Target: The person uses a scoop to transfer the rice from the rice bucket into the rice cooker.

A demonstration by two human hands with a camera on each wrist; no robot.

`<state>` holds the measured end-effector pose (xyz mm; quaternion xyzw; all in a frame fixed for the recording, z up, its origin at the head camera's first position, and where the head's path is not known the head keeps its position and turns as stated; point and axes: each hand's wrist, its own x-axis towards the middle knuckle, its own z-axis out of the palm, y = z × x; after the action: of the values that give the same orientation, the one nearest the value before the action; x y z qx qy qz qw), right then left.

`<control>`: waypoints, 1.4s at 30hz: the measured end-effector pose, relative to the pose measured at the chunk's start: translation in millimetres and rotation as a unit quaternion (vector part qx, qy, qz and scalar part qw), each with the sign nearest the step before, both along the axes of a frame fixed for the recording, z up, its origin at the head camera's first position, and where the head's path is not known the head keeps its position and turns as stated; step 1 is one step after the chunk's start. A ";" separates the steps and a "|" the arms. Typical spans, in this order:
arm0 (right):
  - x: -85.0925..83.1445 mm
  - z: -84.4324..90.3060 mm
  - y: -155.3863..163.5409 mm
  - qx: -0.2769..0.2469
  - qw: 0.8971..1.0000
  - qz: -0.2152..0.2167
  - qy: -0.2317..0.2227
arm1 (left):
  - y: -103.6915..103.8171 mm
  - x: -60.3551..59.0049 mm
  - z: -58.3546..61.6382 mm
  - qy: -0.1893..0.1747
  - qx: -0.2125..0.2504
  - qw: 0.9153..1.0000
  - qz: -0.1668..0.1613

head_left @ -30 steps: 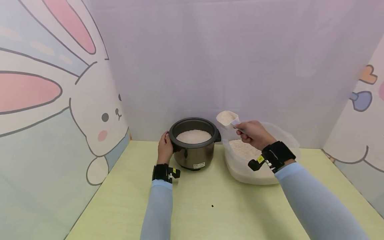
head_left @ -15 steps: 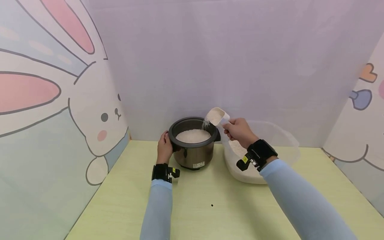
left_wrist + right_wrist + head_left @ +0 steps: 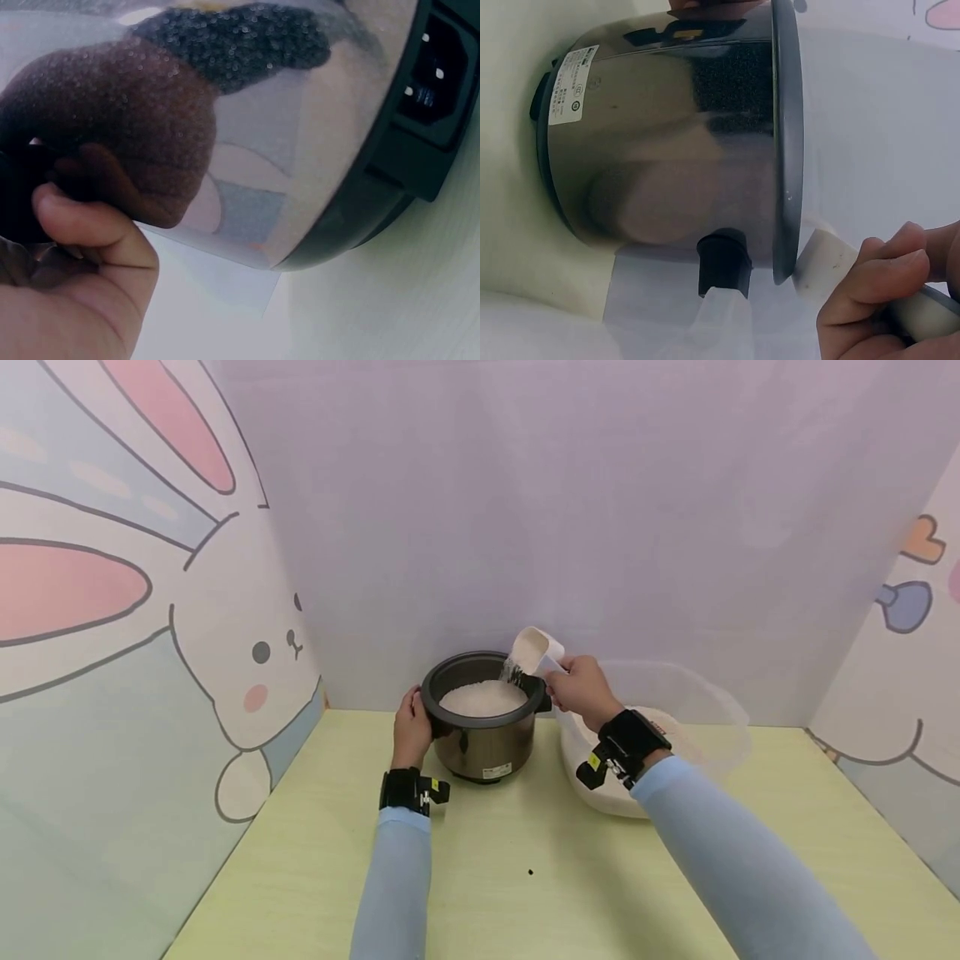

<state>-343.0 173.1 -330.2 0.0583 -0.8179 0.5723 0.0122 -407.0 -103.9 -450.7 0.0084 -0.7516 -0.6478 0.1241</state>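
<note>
A steel rice cooker pot (image 3: pixel 483 739) with a dark rim stands at the back of the table, white rice (image 3: pixel 483 699) inside it. My left hand (image 3: pixel 412 729) grips its left side; the left wrist view shows my thumb (image 3: pixel 90 225) against the shiny wall (image 3: pixel 247 150). My right hand (image 3: pixel 581 690) holds a white scoop (image 3: pixel 531 649) by its handle, tilted over the pot's right rim, and rice streams from it into the pot. In the right wrist view my fingers (image 3: pixel 877 285) curl round the scoop handle (image 3: pixel 922 311) beside the pot (image 3: pixel 675 135).
A translucent plastic tub (image 3: pixel 675 727) holding rice sits right of the pot, behind my right forearm. Cartoon-printed panels wall in the yellow-green table (image 3: pixel 525 893) on the left, back and right. A small dark speck (image 3: pixel 530 872) lies on the table in front.
My right hand carried the full scoop left from above the tub to the pot's rim and tipped it; rice now pours out. The left hand stayed on the pot.
</note>
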 end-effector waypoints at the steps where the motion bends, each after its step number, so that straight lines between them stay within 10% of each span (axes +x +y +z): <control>1: -0.2 -0.2 -1.4 0.000 1.000 -0.002 0.001 | -0.1 0.3 0.0 0.001 0.000 1.000 0.000; 42: 0.2 -16.3 -33.0 0.135 0.982 0.025 0.132 | 0.7 3.2 1.7 0.001 0.004 1.000 -0.001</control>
<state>-342.9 140.1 -346.5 0.1548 -0.8771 0.4440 0.0977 -403.8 -103.2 -449.0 0.0073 -0.7490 -0.6509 0.1237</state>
